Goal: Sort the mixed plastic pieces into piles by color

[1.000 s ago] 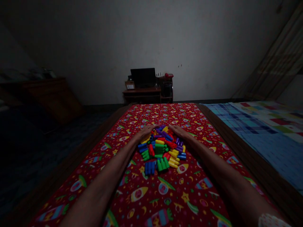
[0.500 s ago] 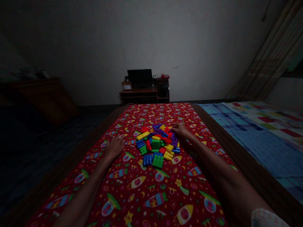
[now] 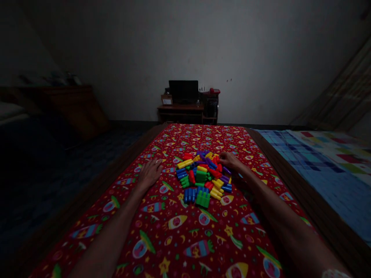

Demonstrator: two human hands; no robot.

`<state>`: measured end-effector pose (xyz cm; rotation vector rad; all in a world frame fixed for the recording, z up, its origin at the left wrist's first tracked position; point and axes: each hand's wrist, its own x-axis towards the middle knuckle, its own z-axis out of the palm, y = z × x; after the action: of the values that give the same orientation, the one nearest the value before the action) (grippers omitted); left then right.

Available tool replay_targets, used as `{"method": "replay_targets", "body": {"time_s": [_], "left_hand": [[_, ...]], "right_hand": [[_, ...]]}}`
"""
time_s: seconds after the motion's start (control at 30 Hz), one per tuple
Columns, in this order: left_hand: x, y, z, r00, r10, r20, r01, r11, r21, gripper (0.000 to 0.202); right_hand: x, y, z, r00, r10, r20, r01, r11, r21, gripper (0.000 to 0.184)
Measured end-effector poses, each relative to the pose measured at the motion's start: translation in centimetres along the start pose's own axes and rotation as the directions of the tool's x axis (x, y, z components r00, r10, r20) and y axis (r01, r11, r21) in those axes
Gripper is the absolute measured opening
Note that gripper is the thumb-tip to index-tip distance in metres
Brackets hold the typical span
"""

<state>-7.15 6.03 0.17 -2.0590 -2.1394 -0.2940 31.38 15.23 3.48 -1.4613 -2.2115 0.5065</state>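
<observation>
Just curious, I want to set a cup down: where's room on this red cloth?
The red printed cloth has room nearest the viewer, between the block pile and forearms, and beyond the pile toward the far edge. It is crowded at the pile, where the right hand touches; the left hand rests beside it.

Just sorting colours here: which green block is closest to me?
The ridged green block at the near edge of the heap, beside a blue block; the other large green block sits mid-heap.

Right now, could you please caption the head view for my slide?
Right hand touches a heap of plastic blocks on a red sheet; left hand rests nearby.
</observation>
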Motion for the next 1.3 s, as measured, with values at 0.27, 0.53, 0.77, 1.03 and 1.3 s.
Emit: {"method": "replay_targets", "body": {"time_s": [0.27, 0.53, 0.77, 1.03, 1.3], "left_hand": [[-0.4, 0.6, -0.5, 0.998, -0.008, 0.066, 0.007, 1.0, 0.007, 0.052], [0.1, -0.1, 0.2, 0.998, 0.004, 0.058, -0.005, 1.0, 0.024, 0.052], [0.3, -0.4, 0.5, 0.998, -0.01, 0.064, 0.008, 0.999, 0.035, 0.054], [0.7, -0.9, 0.8, 0.997, -0.01, 0.07, 0.007, 0.999, 0.047, 0.054], [1.0, -1.5, 1.6, 0.999, 0.024, 0.047, -0.027, 0.998, 0.056, 0.053]], "right_hand": [[0.7, 0.3, 1.2, 0.971, 0.079, -0.227, -0.063, 0.995, 0.078, 0.017], [-2.1, 7.6, -1.4, 0.855, 0.289, -0.431, -0.15, 0.933, 0.327, 0.024], [-3.8, 7.8, -2.0, 0.869, 0.34, -0.36, -0.199, 0.906, 0.374, 0.037], [-4.8, 7.5, -3.5, 0.783, 0.415, -0.462, -0.32, 0.907, 0.272, 0.031], [-6.0, 4.0, -5.7, 0.943, 0.228, -0.244, -0.262, 0.958, -0.119, 0.03]]}}
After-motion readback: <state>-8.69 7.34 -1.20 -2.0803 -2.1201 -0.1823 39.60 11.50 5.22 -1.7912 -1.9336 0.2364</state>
